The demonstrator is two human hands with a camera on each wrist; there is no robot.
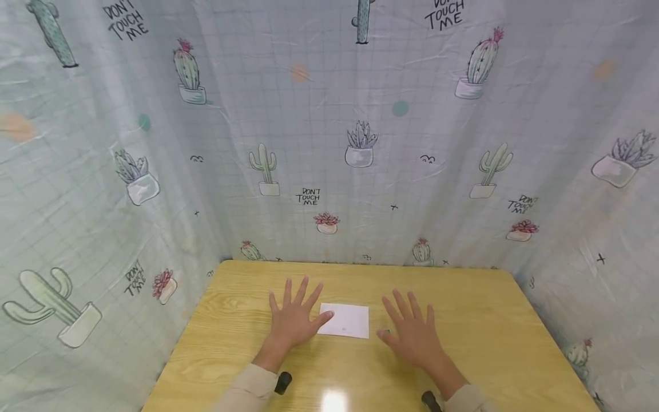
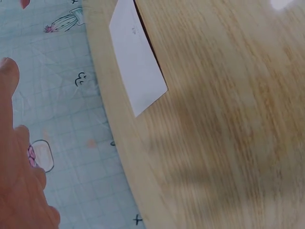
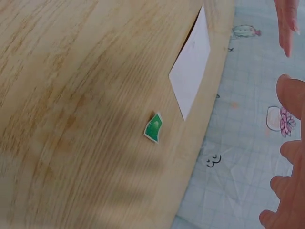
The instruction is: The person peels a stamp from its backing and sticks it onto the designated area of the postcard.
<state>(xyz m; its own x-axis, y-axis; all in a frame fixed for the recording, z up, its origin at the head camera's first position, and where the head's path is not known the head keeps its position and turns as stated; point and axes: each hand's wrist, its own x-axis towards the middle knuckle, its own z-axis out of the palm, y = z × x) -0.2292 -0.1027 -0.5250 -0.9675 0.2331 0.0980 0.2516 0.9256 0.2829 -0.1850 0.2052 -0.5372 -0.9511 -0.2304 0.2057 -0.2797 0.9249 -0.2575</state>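
A white envelope-like paper rectangle (image 1: 349,320) with a tiny printed mark lies flat on the wooden table, between the two hands. My left hand (image 1: 292,324) is spread palm down just left of it, the thumb overlapping its edge in the head view. To the right, my right hand (image 1: 415,339) has its fingers fanned out and holds nothing. A small green stamp (image 3: 153,128) with a white border, slightly curled, lies near the paper in the right wrist view. From the head view the right thumb mostly hides it. Both wrist views show the hands raised above the tabletop.
The light wooden table (image 1: 247,286) ends at a cactus-print curtain (image 1: 329,171) along its back and sides. Dark straps (image 1: 283,383) sit at the wrists. Glare (image 1: 333,400) shines on the table's near part.
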